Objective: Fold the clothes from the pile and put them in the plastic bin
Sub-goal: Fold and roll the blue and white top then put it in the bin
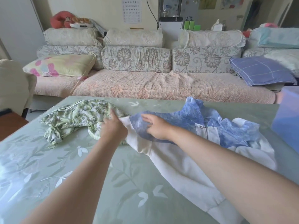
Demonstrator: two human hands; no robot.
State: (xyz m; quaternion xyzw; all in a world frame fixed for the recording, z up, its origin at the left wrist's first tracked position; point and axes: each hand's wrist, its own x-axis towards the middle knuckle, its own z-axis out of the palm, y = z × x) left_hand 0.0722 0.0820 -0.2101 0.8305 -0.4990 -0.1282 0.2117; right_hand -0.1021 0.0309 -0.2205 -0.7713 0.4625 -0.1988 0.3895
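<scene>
Green-clothed bench (pixel 64 183) stood before a floral sofa (pixel 145 84). Left hand (pixel 113 128) lay at centre frame, where the leaf-print garment (pixel 76 115) met the blue-and-white zip jacket (pixel 178 120); its fingers were hidden, so their state could not be told. Right hand (pixel 156 126) rested on the jacket, fingers loosely spread. Plastic bin (pixel 288 120) stood at the right edge of the frame.

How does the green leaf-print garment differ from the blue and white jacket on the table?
The green leaf-print garment lies bunched in a heap; the blue and white jacket lies spread out. The garment has one print all over; the jacket is part blue, part plain white, with a zip. Both lie on the table.
</scene>
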